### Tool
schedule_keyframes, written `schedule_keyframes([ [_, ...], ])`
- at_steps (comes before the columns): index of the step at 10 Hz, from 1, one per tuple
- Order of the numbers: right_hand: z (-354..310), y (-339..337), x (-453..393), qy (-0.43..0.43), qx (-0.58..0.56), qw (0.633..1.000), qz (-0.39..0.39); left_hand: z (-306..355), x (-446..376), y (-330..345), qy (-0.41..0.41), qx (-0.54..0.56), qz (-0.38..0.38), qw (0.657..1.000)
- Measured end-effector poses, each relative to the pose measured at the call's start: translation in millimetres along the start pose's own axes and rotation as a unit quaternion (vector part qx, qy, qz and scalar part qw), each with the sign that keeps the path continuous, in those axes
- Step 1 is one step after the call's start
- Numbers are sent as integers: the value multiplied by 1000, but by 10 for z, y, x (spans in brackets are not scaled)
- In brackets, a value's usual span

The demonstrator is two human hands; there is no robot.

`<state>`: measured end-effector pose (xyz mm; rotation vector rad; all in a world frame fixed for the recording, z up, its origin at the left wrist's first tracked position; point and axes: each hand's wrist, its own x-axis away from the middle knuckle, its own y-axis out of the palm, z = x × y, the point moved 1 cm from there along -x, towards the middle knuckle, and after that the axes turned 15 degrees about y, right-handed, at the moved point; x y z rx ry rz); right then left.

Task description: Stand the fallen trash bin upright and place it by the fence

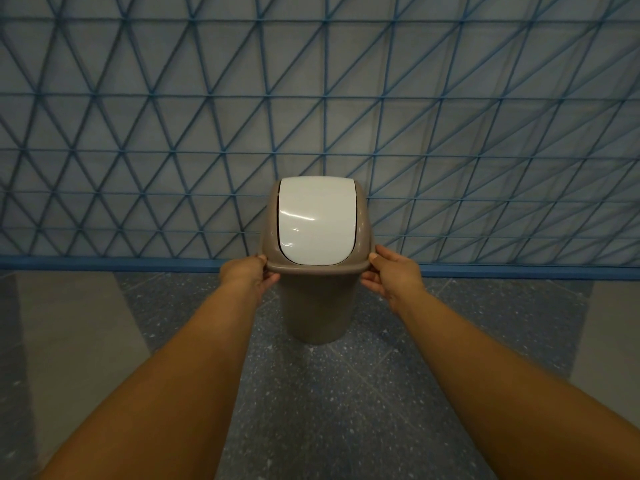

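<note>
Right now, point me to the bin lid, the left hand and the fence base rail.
white swing lid (317, 221), head view, middle of the flap.
left hand (247, 273), head view, back of the hand at the bin rim.
fence base rail (121, 263), head view, blue bar left of the bin.

— Any words or numbers to read here?

— None. The bin (317, 299) carries no brand or label on the wall below the fingers (268, 280), and its lid (317, 221), above the fingertips, shows only a glare streak.

— And behind it?

— The fence (450, 133), beyond the fingers, is plain mesh with no sign or number. The floor (311, 410), on the near side of the fingers, has speckles only, no markings.
</note>
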<state>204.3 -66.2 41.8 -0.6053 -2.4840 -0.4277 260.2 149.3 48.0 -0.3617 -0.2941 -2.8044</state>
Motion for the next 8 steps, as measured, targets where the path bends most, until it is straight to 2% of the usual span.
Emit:
schedule_keyframes([
  [1,-5,0,23,-2,25,1000,1,-20,25,-16,3,0,5,1000],
  [2,9,-57,29,-23,83,996,30,-29,70,-50,36,-45,1,998],
  [3,4,-136,42,-69,179,979,71,7,158,-74,150,-213,-18,965],
  [4,-16,-180,108,-108,269,955,67,65,298,-32,219,-338,-97,910],
  [5,-68,-182,227,-149,368,917,42,113,405,-1,246,-426,-182,851],
  [6,-165,-168,338,-191,489,851,17,198,499,24,265,-490,-234,797],
  [7,-264,-178,428,-212,598,772,30,306,599,69,287,-564,-249,733],
  [8,-338,-181,528,-240,653,717,44,407,678,108,310,-590,-249,702],
])
